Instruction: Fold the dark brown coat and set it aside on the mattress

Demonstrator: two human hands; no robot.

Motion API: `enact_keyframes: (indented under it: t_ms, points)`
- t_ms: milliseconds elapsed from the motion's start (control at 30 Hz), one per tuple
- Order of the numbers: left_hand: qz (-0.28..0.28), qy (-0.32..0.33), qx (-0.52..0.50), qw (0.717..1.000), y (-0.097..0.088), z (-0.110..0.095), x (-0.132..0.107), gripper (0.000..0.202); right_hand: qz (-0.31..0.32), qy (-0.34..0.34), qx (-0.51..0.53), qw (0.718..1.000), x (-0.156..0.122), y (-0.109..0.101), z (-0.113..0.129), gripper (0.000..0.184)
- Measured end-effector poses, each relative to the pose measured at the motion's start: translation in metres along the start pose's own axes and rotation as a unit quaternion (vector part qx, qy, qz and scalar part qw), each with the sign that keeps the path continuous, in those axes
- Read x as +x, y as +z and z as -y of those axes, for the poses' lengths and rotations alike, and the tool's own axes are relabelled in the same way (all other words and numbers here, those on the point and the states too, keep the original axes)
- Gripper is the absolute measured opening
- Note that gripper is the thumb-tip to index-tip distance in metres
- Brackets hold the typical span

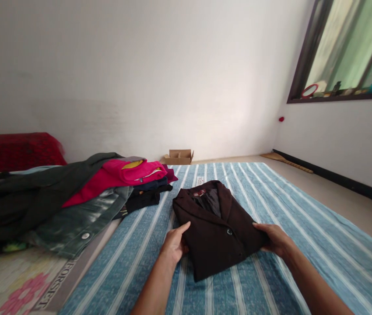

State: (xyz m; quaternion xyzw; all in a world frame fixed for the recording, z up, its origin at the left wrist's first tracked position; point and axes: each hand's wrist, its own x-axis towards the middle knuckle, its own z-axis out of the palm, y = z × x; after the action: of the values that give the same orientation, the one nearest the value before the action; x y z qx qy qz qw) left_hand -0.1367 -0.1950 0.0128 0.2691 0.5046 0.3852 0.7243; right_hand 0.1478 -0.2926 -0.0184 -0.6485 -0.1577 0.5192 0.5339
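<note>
A dark brown blazer (212, 236), folded into a compact shape, lies collar away from me on a blue striped bed sheet (140, 267). Its collar, dark lining and a button show on the upper face. My left hand (174, 244) grips the left edge, thumb on top and fingers underneath. At the right edge, my right hand (276, 239) pinches the cloth in the same way. The fingers under the blazer are partly hidden on both sides.
To the left is a heap of clothes (44, 197), with a pink garment (117, 175) and grey-green denim (87, 218). An open cardboard box (179, 156) stands by the wall. A red-covered object (18, 148) is at far left. Small items line the window sill (343, 94).
</note>
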Motion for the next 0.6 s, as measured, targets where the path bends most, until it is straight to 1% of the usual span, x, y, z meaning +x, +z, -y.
enact_keyframes:
  t_ms: [100,200,300,367,433,500,600]
  points:
    - [0.004,0.012,-0.011,1.000,0.006,-0.004,0.005,0.011,0.006,-0.021,-0.009,1.000,-0.006,0.006,0.005,0.017]
    - [-0.008,0.048,0.001,0.999,0.006,-0.013,0.004,0.014,0.012,-0.050,-0.001,0.999,-0.024,0.010,0.002,0.019]
    - [0.003,0.085,0.044,0.995,-0.006,-0.021,0.002,0.022,0.026,-0.091,-0.020,0.995,-0.044,0.012,-0.019,0.023]
    - [0.007,0.084,0.094,0.992,-0.019,-0.022,0.000,0.023,0.051,-0.108,-0.056,0.991,-0.053,0.012,-0.039,0.023]
    - [0.010,0.069,0.124,0.990,-0.030,-0.020,0.000,0.022,0.064,-0.107,-0.089,0.988,-0.055,0.011,-0.055,0.023]
    - [0.017,0.061,0.137,0.989,-0.036,-0.018,0.000,0.024,0.056,-0.092,-0.128,0.986,-0.053,0.009,-0.061,0.021]
    - [0.015,0.072,0.161,0.984,-0.038,-0.021,0.001,0.025,0.045,-0.089,-0.193,0.976,-0.047,0.007,-0.053,0.018]
